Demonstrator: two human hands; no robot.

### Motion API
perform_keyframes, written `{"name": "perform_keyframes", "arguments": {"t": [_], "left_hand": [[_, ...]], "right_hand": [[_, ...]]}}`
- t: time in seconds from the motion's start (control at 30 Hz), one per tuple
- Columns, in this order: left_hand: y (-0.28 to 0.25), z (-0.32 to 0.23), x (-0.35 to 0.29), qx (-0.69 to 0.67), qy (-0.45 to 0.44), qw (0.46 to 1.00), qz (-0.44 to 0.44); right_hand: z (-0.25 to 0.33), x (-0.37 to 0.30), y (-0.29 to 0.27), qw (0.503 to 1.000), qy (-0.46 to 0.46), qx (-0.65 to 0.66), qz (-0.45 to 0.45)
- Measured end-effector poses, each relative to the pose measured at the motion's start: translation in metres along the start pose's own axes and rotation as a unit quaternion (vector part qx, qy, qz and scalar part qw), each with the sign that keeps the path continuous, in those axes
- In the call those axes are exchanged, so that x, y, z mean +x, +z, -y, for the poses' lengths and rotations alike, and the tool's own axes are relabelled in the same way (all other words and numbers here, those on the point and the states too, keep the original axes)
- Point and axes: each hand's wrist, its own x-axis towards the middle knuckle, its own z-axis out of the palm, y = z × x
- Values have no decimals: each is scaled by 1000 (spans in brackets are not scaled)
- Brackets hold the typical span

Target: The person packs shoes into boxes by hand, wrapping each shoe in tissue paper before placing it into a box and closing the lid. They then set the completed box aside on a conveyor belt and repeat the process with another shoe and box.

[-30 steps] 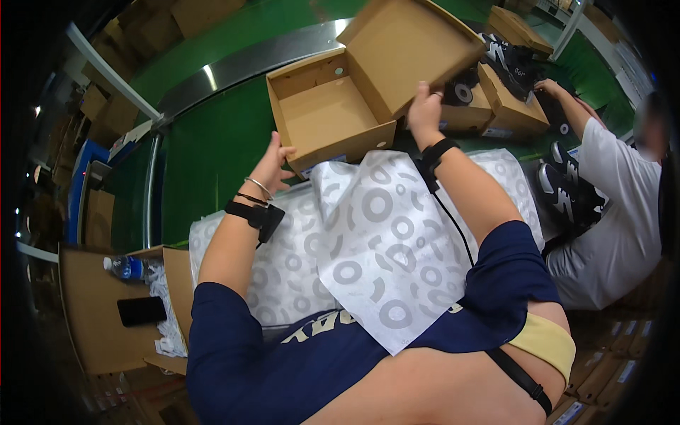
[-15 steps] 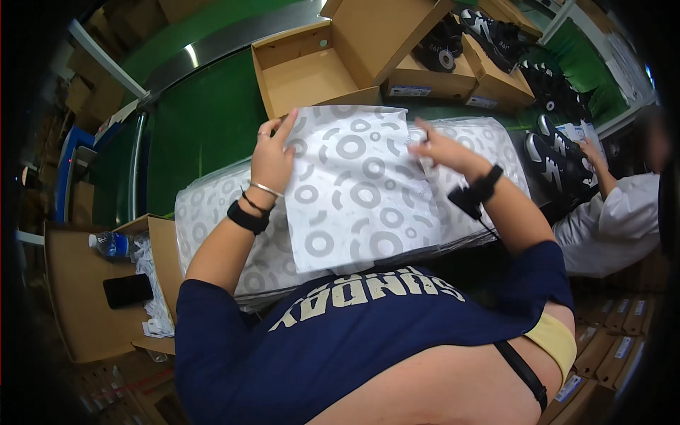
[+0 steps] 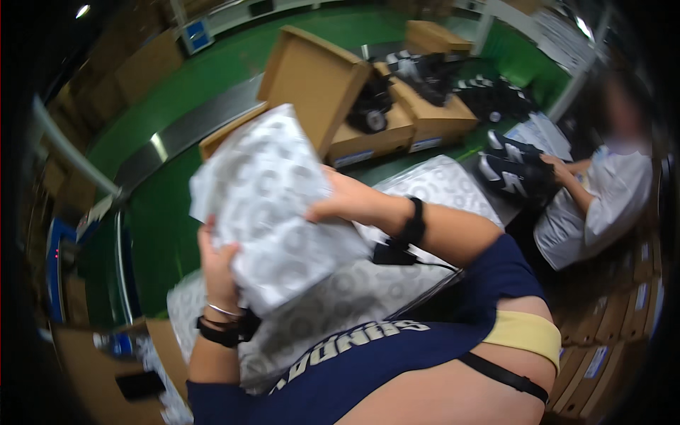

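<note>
A sheet of white wrapping paper (image 3: 273,219) with a grey ring pattern is held up and tilted in front of me. My left hand (image 3: 221,273) grips its lower left edge, thumb on the near face. On the right edge, my right hand (image 3: 350,200) is closed with its thumb over the paper. Beneath lies a stack of the same patterned paper (image 3: 443,188). Just behind the sheet stands an open brown shoebox (image 3: 312,85), its lid raised; the sheet hides most of its inside.
Beyond the box, black shoes (image 3: 418,74) rest on closed shoeboxes (image 3: 432,120). At right a co-worker (image 3: 598,191) handles black-and-white shoes (image 3: 513,170). Lower left, a carton (image 3: 85,368) holds a phone (image 3: 140,385) and a bottle (image 3: 117,344). More shoeboxes (image 3: 602,361) are stacked at lower right.
The sheet has been lifted off the stack and carried left toward the open shoebox, tilting on the way. Both my hands moved left with it. The view has shifted too.
</note>
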Motion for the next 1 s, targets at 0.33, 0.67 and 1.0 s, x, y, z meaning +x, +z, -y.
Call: {"name": "perform_keyframes", "arguments": {"t": [0.33,0.67,1.0], "left_hand": [[-63,66,225,697,-149,701,-30],[-304,-89,59,602,-66,787,-113],[-562,10,-250,843,-250,474,51]], "right_hand": [[-76,189,-50,826,104,-520,-192],[-93,10,-11,851,-115,-500,108],[-125,-53,-42,921,43,-368,-118]]}}
